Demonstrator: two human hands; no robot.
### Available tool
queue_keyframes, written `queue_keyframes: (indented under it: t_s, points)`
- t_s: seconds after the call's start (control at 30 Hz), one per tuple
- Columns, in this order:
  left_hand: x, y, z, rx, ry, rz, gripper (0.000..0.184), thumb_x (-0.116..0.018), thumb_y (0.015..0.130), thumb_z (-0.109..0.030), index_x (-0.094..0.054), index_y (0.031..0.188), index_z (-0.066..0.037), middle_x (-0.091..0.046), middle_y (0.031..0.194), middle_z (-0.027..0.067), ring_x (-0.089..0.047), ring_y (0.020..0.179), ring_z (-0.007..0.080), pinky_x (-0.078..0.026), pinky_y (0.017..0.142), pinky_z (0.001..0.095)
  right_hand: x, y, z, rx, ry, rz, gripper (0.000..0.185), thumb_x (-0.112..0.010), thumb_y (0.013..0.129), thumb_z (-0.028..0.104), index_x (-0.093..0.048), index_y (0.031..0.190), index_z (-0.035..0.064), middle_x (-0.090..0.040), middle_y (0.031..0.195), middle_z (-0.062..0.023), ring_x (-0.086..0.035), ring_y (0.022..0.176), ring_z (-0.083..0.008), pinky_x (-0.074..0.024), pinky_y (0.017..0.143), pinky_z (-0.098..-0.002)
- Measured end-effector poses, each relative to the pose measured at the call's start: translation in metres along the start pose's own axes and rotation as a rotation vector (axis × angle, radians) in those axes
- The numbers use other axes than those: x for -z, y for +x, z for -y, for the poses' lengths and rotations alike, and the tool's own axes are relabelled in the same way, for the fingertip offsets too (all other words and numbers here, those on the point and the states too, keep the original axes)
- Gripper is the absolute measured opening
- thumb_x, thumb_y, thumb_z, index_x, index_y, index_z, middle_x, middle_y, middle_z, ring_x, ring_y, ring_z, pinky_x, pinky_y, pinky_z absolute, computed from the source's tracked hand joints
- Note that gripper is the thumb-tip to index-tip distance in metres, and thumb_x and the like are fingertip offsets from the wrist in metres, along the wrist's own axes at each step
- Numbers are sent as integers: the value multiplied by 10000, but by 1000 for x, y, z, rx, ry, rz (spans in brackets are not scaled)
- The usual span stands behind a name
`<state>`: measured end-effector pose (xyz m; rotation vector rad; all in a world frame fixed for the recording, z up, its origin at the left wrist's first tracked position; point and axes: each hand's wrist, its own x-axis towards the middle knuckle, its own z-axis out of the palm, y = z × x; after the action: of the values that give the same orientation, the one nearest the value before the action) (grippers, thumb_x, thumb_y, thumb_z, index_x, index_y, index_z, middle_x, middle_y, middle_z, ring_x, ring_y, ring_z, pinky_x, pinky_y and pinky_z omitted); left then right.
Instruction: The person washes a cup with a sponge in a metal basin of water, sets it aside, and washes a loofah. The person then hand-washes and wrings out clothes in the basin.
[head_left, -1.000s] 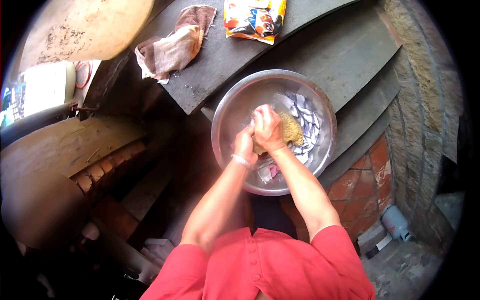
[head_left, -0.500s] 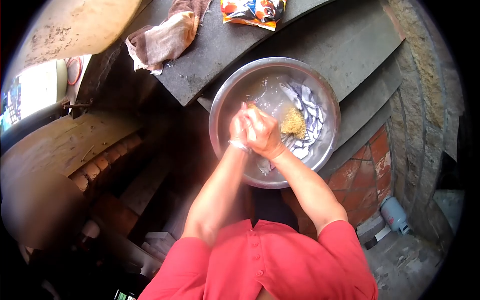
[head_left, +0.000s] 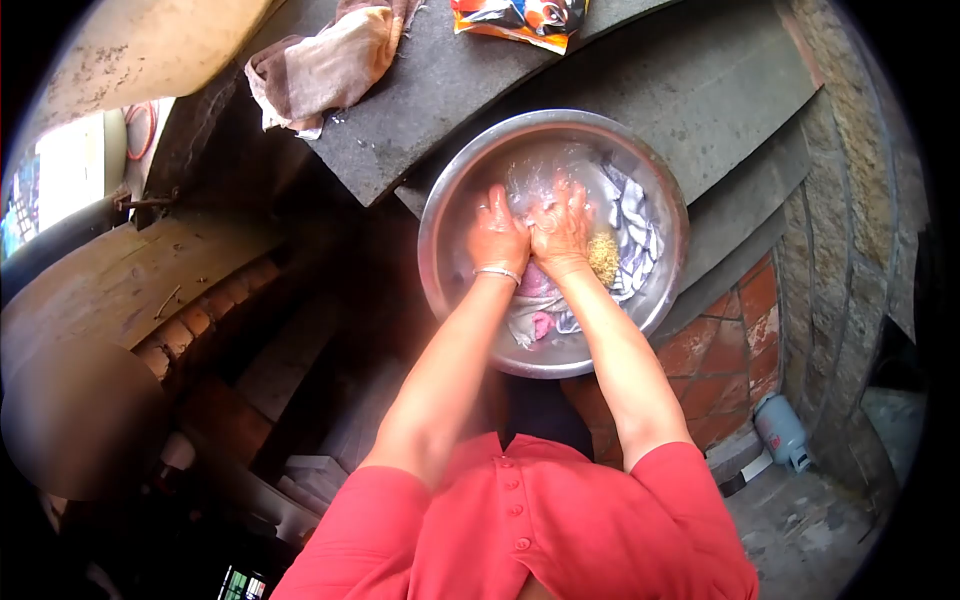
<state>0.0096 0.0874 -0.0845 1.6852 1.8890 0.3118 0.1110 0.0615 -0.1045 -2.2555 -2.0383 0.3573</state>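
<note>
Both my hands are in a round metal basin (head_left: 436, 275) with water in it. My left hand (head_left: 498, 236), with a pale bracelet at the wrist, has its fingers stretched forward. Beside it, almost touching, my right hand (head_left: 560, 230) is open with fingers apart, and some splashing shows at its fingertips. Just right of that hand sits a yellow, coarse-textured scrubber (head_left: 602, 258). A white and dark-striped cloth (head_left: 636, 235) lies along the basin's right side. Under my wrists is a pinkish-white cloth (head_left: 530, 312), partly hidden by my hands.
The basin rests against stepped grey stone slabs (head_left: 735, 120). A brown and cream rag (head_left: 325, 70) and an orange printed packet (head_left: 522, 22) lie on the upper slab (head_left: 425, 110). Lower right, a grey-blue gas cylinder (head_left: 782, 430) stands by the brick wall (head_left: 725, 340).
My hands were clasped tightly together above the scrubber's left; now they have parted and spread out, lower in the basin. More of the pinkish cloth shows.
</note>
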Motion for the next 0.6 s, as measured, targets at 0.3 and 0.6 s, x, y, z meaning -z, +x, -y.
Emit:
queue_keyframes:
  t_s: [0.3, 0.6]
  points:
    - [28, 9, 14, 160, -472, 5, 322, -603, 797, -116, -594, 1099, -3, -655, 937, 177, -645, 819, 294, -525, 725, 390, 49, -16, -1, 125, 328, -30, 503, -654, 763, 230, -557, 1255, 195, -478, 1342, -137, -321, 1290, -405, -262, 1022, -537]
    - [95, 4, -10, 698, -1149, 336, 306, -502, 957, -264, -527, 1148, -26, -579, 804, 98, -550, 491, 163, -454, 446, 269, 105, -2, -9, 24, 828, 173, 384, -632, 826, 179, -570, 1185, 58, -650, 1052, -176, -626, 978, -325, -457, 853, -385]
